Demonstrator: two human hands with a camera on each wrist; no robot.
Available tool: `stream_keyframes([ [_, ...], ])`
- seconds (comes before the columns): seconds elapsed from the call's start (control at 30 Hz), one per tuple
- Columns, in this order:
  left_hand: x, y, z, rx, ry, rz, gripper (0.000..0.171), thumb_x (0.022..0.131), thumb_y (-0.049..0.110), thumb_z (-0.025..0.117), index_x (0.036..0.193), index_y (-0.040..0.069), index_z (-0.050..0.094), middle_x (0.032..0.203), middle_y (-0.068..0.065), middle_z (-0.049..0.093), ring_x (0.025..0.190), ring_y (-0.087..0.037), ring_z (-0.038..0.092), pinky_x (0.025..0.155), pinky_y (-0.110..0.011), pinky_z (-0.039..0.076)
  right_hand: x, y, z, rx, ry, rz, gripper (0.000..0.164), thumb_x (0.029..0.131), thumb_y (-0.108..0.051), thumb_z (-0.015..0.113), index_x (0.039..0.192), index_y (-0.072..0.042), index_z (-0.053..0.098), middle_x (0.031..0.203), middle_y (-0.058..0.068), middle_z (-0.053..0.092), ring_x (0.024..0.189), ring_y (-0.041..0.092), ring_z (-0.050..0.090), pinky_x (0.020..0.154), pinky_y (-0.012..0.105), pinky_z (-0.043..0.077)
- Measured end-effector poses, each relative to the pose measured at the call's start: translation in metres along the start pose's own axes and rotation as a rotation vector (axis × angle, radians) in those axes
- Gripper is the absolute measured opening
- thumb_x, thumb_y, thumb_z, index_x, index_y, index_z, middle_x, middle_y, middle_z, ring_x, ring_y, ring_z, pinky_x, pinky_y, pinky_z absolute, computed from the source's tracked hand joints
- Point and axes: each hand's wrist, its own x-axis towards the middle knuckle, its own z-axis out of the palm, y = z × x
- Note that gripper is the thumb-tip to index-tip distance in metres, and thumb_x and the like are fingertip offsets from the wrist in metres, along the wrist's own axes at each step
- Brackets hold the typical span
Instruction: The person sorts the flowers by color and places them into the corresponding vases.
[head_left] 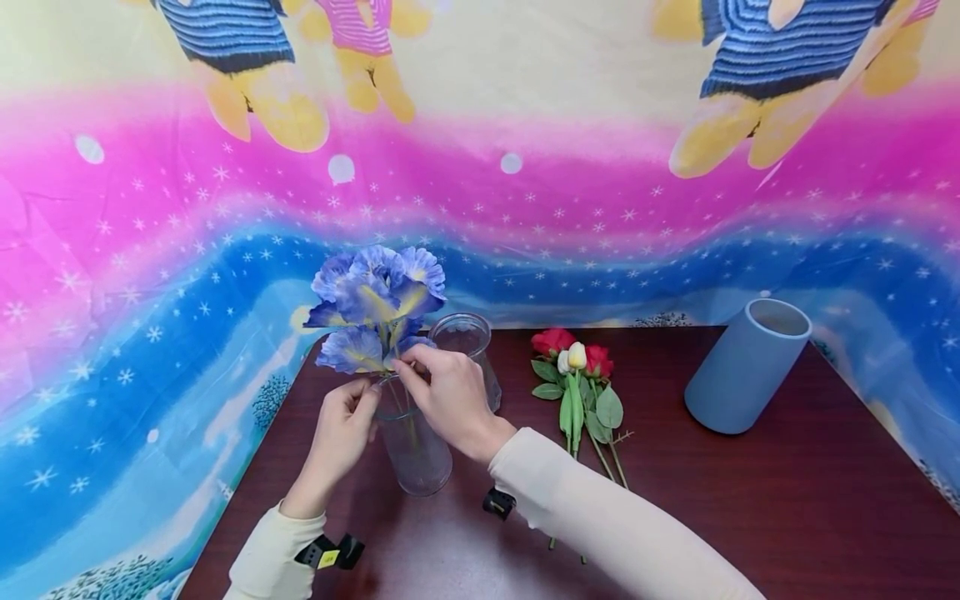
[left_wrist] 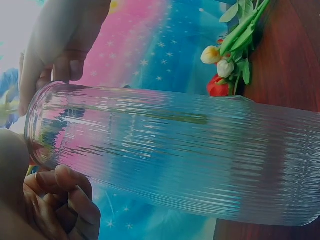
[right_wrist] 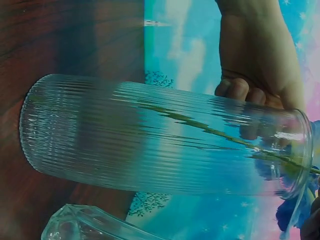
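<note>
Blue-purple artificial irises (head_left: 378, 292) stand in the mouth of a tall ribbed clear glass vase (head_left: 420, 458). Above the rim, my right hand (head_left: 453, 400) pinches the iris stems (right_wrist: 215, 131), which run down slantwise inside the vase. My left hand (head_left: 341, 433) is at the rim's left side, holding it between thumb and curled fingers; the exact contact is partly hidden. In the left wrist view, the left fingers (left_wrist: 70, 200) lie curled beside the rim. The vase stands upright on the table.
A second clear glass vase (head_left: 491, 379) stands just behind the right hand. Red roses (head_left: 553, 340) and white tulips (head_left: 576, 357) lie on the dark wooden table (head_left: 795, 508). A blue-grey vase (head_left: 738, 375) stands at the right. A printed cloth (head_left: 570, 192) hangs behind.
</note>
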Motion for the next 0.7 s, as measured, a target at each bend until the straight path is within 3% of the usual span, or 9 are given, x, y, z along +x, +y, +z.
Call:
stream_keyframes([
  [0.13, 0.0019, -0.0112, 0.0005, -0.019, 0.001, 0.008, 0.043, 0.104, 0.009, 0.049, 0.062, 0.003, 0.044, 0.043, 0.001, 0.043, 0.035, -0.007, 0.041, 0.040, -0.026, 0.036, -0.0031, 0.0013, 0.0024, -0.008, -0.031, 0.013, 0.011, 0.097, -0.026, 0.068, 0.092, -0.018, 0.075, 0.069, -0.007, 0.068, 0.057, 0.002, 0.054, 0.052, 0.018, 0.039],
  [0.43, 0.0017, -0.0118, 0.0004, -0.034, 0.001, 0.016, 0.043, 0.103, 0.012, 0.050, 0.062, 0.002, 0.044, 0.043, 0.000, 0.044, 0.035, -0.010, 0.043, 0.045, -0.027, 0.042, -0.0065, 0.0026, 0.0036, -0.090, -0.110, 0.020, 0.014, 0.098, -0.029, 0.067, 0.089, -0.021, 0.074, 0.068, -0.009, 0.068, 0.058, 0.005, 0.058, 0.051, 0.022, 0.039],
  [0.7, 0.0017, -0.0127, 0.0001, -0.022, -0.002, 0.007, 0.042, 0.103, 0.012, 0.051, 0.062, 0.003, 0.044, 0.044, 0.000, 0.044, 0.036, -0.010, 0.042, 0.039, -0.026, 0.033, -0.0056, -0.0008, 0.0000, -0.159, -0.210, 0.041, 0.018, 0.098, -0.034, 0.065, 0.090, -0.022, 0.076, 0.059, -0.011, 0.058, 0.054, 0.005, 0.052, 0.046, 0.022, 0.035],
])
